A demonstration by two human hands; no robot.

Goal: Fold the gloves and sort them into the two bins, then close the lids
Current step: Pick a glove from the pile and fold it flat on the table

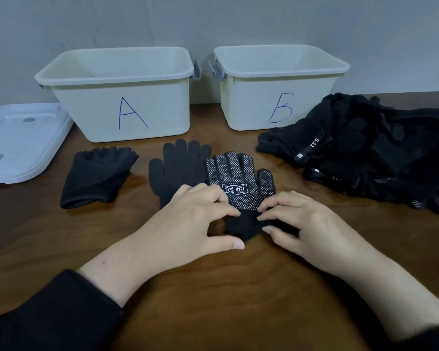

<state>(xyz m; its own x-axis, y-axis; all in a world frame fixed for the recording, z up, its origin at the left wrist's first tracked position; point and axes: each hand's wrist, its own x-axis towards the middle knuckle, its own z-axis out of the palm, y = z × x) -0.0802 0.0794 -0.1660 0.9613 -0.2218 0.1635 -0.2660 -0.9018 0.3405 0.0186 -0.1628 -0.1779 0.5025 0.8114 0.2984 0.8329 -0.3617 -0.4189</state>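
- Both hands, left (188, 219) and right (302, 221), are pinching the dotted glove's (238, 178) cuff; grip is clamped on knit
- Glove is overlapping the plain glove (178, 168); folding risks dragging it along, mixing pairs

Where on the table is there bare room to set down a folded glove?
Bare wood shows between bin A and the fingerless glove, in the gap between bin A and bin B, and near the front edge beside the forearms. The right side is crowded by the glove pile; the lid fills the left.
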